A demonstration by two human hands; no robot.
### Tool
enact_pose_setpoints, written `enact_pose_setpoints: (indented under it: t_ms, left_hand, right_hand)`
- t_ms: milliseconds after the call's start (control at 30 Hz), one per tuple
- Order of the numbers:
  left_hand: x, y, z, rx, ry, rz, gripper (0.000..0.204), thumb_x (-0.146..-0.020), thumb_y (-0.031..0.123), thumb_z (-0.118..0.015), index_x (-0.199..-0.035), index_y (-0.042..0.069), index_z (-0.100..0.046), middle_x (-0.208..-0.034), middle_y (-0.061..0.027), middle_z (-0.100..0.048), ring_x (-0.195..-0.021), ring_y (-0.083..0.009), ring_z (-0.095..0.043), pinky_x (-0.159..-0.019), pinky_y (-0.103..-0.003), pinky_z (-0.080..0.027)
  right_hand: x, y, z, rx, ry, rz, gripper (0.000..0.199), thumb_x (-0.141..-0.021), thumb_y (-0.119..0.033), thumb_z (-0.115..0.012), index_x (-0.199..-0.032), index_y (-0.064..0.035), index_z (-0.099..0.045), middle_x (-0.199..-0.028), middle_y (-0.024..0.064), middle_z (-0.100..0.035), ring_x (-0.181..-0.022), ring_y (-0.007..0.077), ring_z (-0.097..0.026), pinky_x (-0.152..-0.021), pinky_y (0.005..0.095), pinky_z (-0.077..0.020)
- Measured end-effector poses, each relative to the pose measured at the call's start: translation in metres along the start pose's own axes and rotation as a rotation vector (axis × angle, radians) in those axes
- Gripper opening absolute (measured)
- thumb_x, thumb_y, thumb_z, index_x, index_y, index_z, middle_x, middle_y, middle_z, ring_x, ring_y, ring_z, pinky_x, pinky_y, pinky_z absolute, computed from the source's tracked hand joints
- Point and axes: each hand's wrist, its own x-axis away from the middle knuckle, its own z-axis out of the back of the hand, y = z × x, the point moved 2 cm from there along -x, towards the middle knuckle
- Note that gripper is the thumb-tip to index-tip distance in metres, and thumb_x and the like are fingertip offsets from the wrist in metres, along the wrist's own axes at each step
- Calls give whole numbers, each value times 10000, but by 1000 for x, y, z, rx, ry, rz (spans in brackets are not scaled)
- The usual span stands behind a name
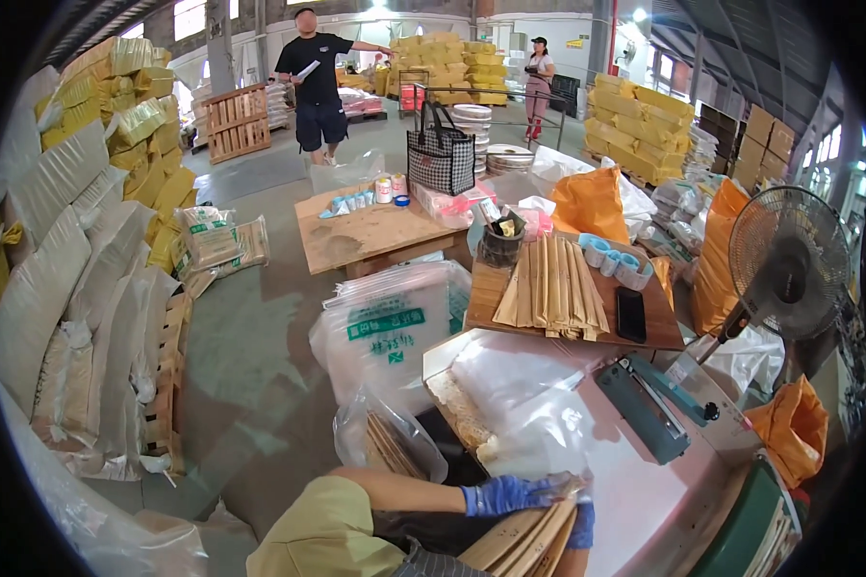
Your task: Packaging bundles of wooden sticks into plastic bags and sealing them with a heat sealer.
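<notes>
My left hand, in a blue glove, reaches across from the left with its fingers closed on crumpled clear plastic film. My right hand, also blue-gloved and partly hidden, grips the side of a bundle of long, flat tan strips. The film lies over the bundle's upper end. Left of my hands, more tan strips stand in an open clear bag. A flat clear plastic sheet covers part of the white work surface ahead.
A green bag sealer sits right on the surface. Behind it, a brown board carries fanned tan strips, a black phone and blue-white rolls. A fan stands right. Two people stand far back.
</notes>
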Motion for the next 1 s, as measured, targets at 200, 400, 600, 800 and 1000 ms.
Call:
enact_pose_setpoints:
  t_ms: [200,400,600,800,1000]
  left_hand:
    - [-8,23,-57,774,-527,210,472,-921,170,-256,-1380,153,-148,-1442,-90,-117,-1295,-201,-227,-1059,-271,-168]
    - [3,32,-45,512,40,-77,468,-932,203,-274,-1381,150,-153,-1422,-47,-208,-1233,-161,-332,-996,-241,-273]
    - [-9,13,-32,394,-28,672,278,-869,190,-371,-1111,75,-447,-1097,-94,-547,-768,-315,-594,-671,-375,-480]
    - [-10,10,-32,497,159,638,179,-862,180,-381,-961,69,-481,-884,-161,-541,-674,-361,-547,-561,-436,-440]
    - [46,50,-36,486,24,563,238,-864,159,-400,-1058,83,-514,-950,-161,-559,-783,-339,-571,-641,-382,-468]
  right_hand:
    - [5,5,-6,93,143,87,649,-814,-523,-394,-1120,47,-447,-1034,196,-521,-811,325,-557,-729,411,-483]
    - [23,19,-15,201,337,175,580,-811,-459,-431,-1113,36,-452,-998,178,-522,-795,300,-551,-719,392,-479]
    - [32,34,-16,312,513,258,516,-808,-395,-468,-1107,25,-457,-962,159,-523,-778,274,-546,-709,373,-476]
    - [48,47,-18,428,688,340,456,-805,-331,-504,-1100,14,-462,-926,141,-523,-761,249,-540,-699,355,-472]
    - [69,49,-11,553,888,435,405,-801,-267,-541,-1094,3,-467,-890,123,-524,-745,224,-535,-688,336,-468]
